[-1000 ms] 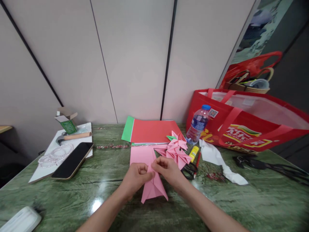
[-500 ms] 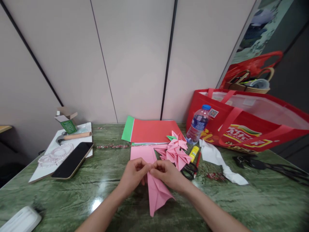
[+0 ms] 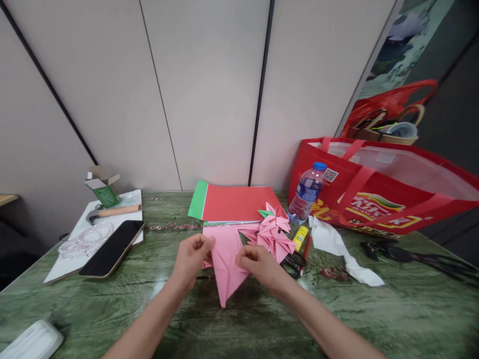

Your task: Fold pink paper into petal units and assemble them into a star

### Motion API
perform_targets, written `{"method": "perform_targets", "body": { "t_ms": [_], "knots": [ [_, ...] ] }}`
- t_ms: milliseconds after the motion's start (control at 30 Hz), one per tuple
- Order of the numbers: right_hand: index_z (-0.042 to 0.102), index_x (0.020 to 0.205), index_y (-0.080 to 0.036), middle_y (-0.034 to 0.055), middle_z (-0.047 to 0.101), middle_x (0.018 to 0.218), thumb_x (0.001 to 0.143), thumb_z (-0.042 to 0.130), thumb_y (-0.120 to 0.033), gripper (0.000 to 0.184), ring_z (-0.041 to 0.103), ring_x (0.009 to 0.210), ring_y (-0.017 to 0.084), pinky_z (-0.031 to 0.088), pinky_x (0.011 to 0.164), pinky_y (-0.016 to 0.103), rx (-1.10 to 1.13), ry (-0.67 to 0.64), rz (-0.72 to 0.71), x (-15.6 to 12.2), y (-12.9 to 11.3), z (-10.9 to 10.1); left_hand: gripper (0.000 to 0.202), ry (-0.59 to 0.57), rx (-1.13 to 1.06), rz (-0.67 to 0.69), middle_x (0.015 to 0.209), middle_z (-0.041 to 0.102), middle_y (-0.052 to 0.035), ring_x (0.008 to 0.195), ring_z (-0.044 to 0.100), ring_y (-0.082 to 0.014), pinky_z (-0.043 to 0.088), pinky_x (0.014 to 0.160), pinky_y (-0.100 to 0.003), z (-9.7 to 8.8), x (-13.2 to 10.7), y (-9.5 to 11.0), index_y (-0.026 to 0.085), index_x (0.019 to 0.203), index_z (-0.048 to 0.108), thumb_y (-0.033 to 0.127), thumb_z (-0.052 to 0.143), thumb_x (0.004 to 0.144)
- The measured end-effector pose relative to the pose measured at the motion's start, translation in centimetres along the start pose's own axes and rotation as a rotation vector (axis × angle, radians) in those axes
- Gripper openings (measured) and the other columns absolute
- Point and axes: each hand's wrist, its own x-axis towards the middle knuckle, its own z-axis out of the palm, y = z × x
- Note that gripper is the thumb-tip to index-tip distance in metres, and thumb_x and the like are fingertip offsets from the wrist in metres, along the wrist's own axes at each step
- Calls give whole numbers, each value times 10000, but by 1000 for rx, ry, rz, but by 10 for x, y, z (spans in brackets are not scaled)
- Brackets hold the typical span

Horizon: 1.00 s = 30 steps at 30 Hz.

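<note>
A folded pink paper piece [image 3: 226, 267] hangs point-down just above the green marble table [image 3: 112, 304]. My left hand [image 3: 191, 257] pinches its upper left corner, and my right hand [image 3: 258, 264] pinches its right edge. Both hands are closed on the paper. A flat pink sheet [image 3: 219, 234] lies on the table just behind it. To the right of that sheet sits a cluster of finished pink folded pieces [image 3: 275, 232].
A stack of red and green paper [image 3: 232, 202] lies by the wall. Nearby are a water bottle [image 3: 307, 194], glue stick [image 3: 300, 238], scissors [image 3: 294, 263], crumpled white paper [image 3: 337, 247] and red tote bag [image 3: 381, 189]. At left lie a phone [image 3: 112, 248], hammer [image 3: 112, 212] and beads [image 3: 86, 239].
My hands moved apart and lifted the folded pink piece. Its point swung from lower right to straight down, and the piece now faces me more broadly.
</note>
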Motion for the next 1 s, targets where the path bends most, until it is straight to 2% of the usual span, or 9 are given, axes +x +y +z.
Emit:
{"method": "perform_targets", "body": {
  "t_ms": [167,333,467,567,667,767,867,933,1000],
  "knots": [
    [468,486,-169,-61,419,472,602,499,-172,120,363,448,72,286,456,205,38,24,-18,0,0,0,287,9,-76,-5,401,478,50,364,429,-75,365,364,-187,-9,7,2,139,469,498,315,688,592],
    [480,496,-175,-48,492,442,598,495,-208,108,442,420,83,352,438,209,126,33,88,2,0,-8,273,166,-141,0,439,529,43,396,457,-64,390,404,-172,-22,17,4,127,479,531,315,720,540],
    [497,548,-168,-37,509,486,626,539,-284,146,461,444,87,374,442,211,170,142,97,6,2,-16,280,234,-178,7,467,549,41,434,488,-72,428,453,-186,-28,21,4,130,492,538,339,722,525],
    [505,659,-175,-35,520,600,617,611,-315,181,489,525,94,415,519,226,218,163,5,7,6,-15,283,216,-190,-26,461,559,29,428,501,-91,442,453,-217,-19,16,0,125,504,553,348,725,525],
    [497,736,-188,-30,533,730,559,691,-264,273,485,559,82,396,533,213,225,91,-59,6,11,-11,286,175,-233,-68,484,583,22,448,529,-109,455,467,-236,-9,9,-4,125,534,563,364,720,539],
    [535,750,-178,-50,500,639,562,697,-251,259,431,507,69,329,475,192,187,28,-23,4,12,-10,291,136,-251,-85,498,589,19,465,547,-117,459,471,-235,-3,5,-6,125,541,556,369,713,559],
    [580,757,-163,-77,434,509,573,689,-252,232,377,451,64,289,444,192,162,55,21,3,10,-10,279,96,-262,-97,514,589,17,471,547,-110,470,482,-232,0,3,-4,123,565,559,359,706,581],
    [599,762,-159,-73,455,499,566,695,-254,238,392,448,68,311,450,201,163,91,35,2,8,-10,256,58,-283,-106,564,607,10,504,562,-110,485,514,-238,2,1,-2,123,625,583,343,709,589],
    [610,759,-161,-41,535,560,558,702,-266,244,461,494,91,365,487,222,166,118,23,2,6,-9,259,3,-290,-127,625,629,-3,527,573,-113,494,540,-248,4,-1,0,129,718,612,333,711,594]
  ]
}}
